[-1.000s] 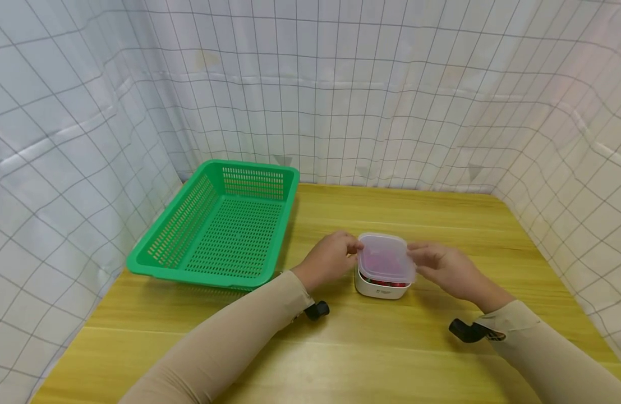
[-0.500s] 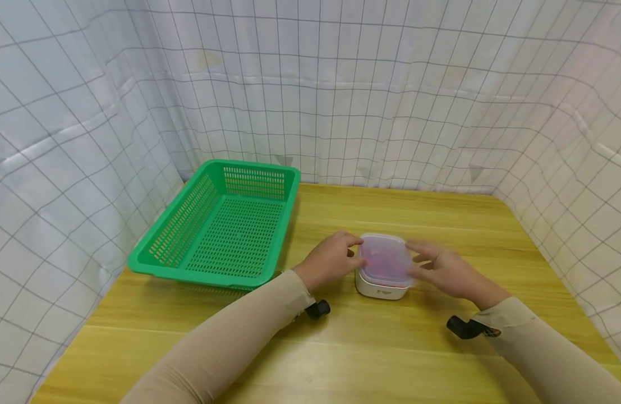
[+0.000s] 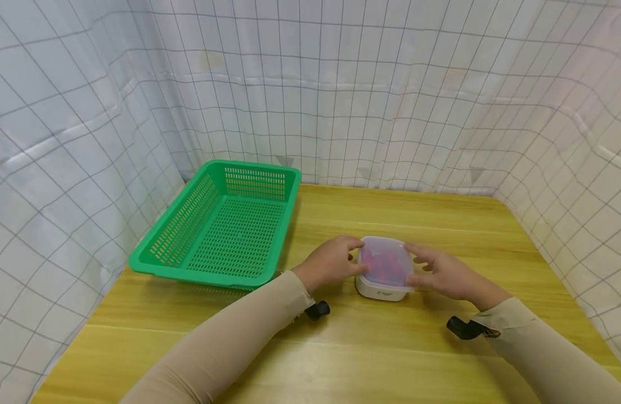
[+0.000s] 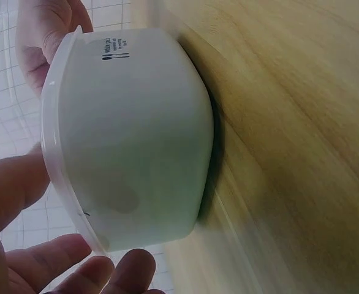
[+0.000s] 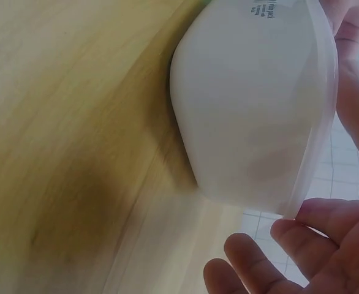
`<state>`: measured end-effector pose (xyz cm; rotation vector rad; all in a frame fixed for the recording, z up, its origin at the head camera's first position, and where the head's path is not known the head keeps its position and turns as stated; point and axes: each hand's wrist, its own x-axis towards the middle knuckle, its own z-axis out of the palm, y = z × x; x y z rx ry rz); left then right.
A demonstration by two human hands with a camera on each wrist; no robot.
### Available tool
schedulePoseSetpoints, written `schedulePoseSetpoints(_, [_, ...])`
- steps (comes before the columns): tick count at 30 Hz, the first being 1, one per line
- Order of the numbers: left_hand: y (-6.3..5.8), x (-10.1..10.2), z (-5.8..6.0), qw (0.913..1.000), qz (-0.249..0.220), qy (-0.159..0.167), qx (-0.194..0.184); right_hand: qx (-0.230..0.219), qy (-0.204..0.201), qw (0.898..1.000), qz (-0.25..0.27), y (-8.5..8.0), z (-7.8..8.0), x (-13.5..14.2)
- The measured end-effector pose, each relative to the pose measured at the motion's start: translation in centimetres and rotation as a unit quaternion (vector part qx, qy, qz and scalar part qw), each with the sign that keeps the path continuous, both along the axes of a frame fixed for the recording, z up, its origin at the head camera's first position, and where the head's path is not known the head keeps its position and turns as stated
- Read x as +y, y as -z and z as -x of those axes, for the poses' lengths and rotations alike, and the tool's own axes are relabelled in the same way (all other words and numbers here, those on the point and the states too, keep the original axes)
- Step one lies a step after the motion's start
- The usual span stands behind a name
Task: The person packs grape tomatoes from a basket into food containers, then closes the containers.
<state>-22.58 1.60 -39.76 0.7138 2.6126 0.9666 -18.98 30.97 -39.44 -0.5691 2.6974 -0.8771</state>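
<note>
A small white food container [image 3: 378,293] stands on the table in the head view, its translucent lid [image 3: 386,259] lying over the top. Red contents show blurrily through the lid. On the lid's left side rests my left hand [image 3: 332,259], thumb on the near part and fingertips at the far corner. My right hand [image 3: 444,273] mirrors it on the right side, thumb at the near corner and fingers at the far one. Both wrist views show the lid's rim [image 4: 60,141] along the container wall [image 5: 247,110], with fingertips touching its edge and the other fingers loosely bent.
A green slatted plastic basket [image 3: 234,235] with nothing in it sits on the left of the wooden table [image 3: 330,348]. Grid-patterned white curtains [image 3: 320,101] enclose the table at the back and both sides.
The lid, tilted with a gap at the near side a second ago, now lies flatter over the container. Both thumbs have moved onto its near part.
</note>
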Motion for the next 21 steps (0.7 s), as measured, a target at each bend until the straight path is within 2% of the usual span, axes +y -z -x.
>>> schedulePoseSetpoints(10, [-0.3,0.2,-0.3,0.999,0.044,0.01,-0.003,-0.002,-0.032,0.999,-0.043,-0.1,0.7,-0.2])
schedulePoseSetpoints(21, [-0.6,0.7,0.0,0.9917,0.117,0.027,0.046,-0.037,-0.029,0.996,-0.07,-0.6,1.5,-0.9])
